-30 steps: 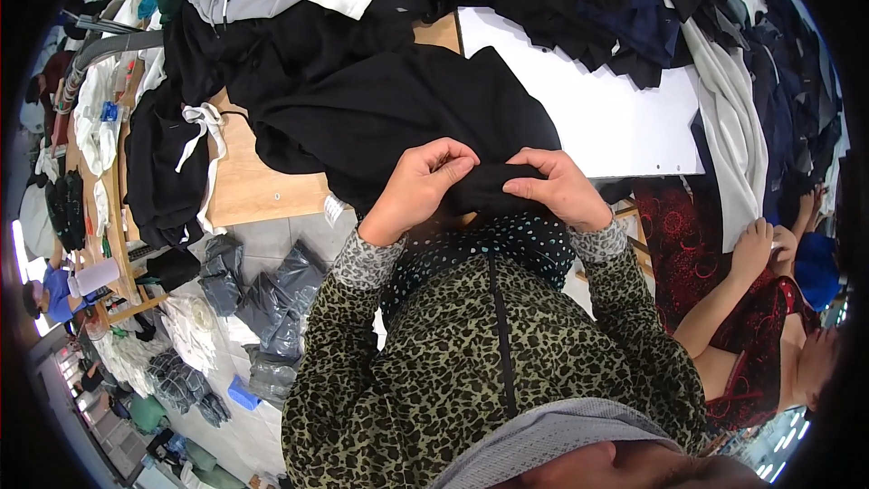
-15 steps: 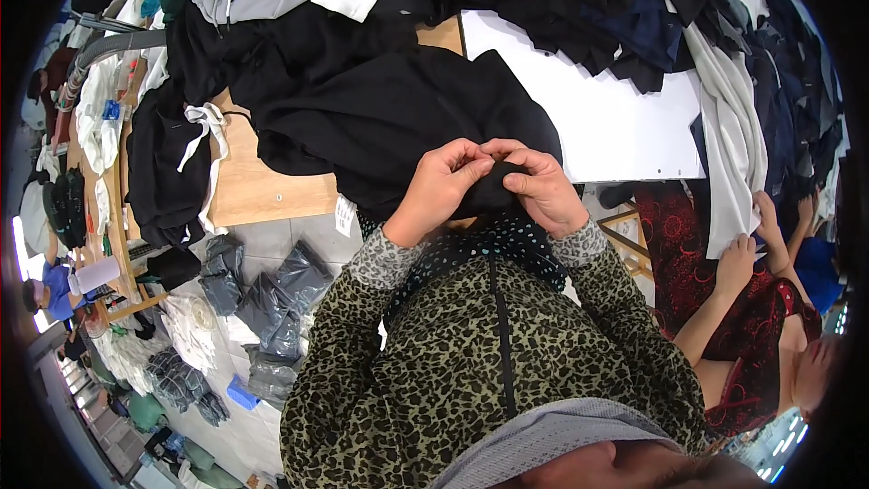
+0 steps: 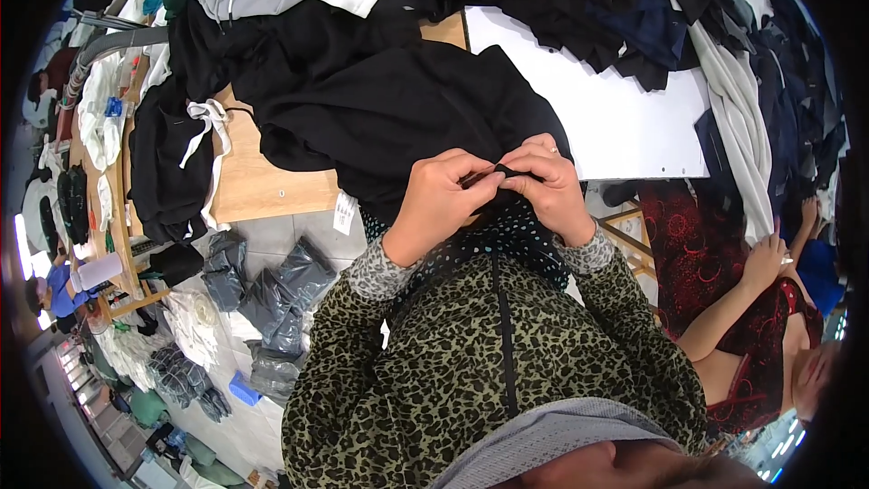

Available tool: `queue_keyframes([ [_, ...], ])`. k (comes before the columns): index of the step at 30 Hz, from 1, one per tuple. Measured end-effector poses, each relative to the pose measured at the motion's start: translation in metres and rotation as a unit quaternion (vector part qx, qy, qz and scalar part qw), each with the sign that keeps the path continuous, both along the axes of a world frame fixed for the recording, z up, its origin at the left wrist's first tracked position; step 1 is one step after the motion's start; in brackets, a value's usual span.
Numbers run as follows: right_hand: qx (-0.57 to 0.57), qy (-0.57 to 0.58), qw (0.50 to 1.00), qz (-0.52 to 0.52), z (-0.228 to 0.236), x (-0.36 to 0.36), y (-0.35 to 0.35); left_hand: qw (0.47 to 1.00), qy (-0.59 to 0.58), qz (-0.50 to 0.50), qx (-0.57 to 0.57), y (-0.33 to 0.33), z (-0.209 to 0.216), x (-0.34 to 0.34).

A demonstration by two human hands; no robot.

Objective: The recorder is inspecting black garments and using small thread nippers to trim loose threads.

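Observation:
A large black garment (image 3: 407,100) lies spread over the table's near edge, its front part hanging toward my lap. My left hand (image 3: 445,195) pinches the near end of this cloth between thumb and fingers. Close beside it, my right hand (image 3: 548,188) also grips the cloth, thumb and forefinger pressed together. Between the two sets of fingertips shows a small dark fold. The rest of the gripped edge is hidden behind my fingers. A white paper tag (image 3: 344,214) hangs at the table edge, left of my left hand.
The wooden table (image 3: 262,186) carries black clothing and a white board (image 3: 625,131) at right. More dark garments (image 3: 561,0) are heaped at the back. Wrapped dark packages (image 3: 281,290) lie on the floor at left. A co-worker in red patterned clothing (image 3: 679,254) sits close at right, handling pale cloth (image 3: 738,127).
My hands have shifted their grip; the black cloth that stood up between them is now pinched into a small fold. The co-worker's near hand has moved up and right.

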State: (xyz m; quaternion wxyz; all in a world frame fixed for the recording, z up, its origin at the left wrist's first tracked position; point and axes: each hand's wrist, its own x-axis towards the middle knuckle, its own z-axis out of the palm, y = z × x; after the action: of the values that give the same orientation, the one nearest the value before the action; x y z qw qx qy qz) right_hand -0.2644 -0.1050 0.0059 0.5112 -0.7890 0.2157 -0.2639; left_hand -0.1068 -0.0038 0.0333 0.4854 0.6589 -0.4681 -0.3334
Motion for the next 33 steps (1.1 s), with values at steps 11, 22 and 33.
queue_keyframes([
  [11,0.005,0.021,1.0,0.01,-0.004,-0.006,-0.002,0.988,0.117,-0.04,0.092,-0.003,-0.013,0.008],
  [22,0.169,0.018,0.985,0.008,-0.003,-0.008,-0.004,0.967,0.229,-0.043,0.102,-0.005,0.0,0.007],
  [33,0.101,0.067,0.991,0.048,0.002,-0.006,-0.01,0.94,-0.277,-0.124,-0.155,-0.007,-0.001,0.005],
])
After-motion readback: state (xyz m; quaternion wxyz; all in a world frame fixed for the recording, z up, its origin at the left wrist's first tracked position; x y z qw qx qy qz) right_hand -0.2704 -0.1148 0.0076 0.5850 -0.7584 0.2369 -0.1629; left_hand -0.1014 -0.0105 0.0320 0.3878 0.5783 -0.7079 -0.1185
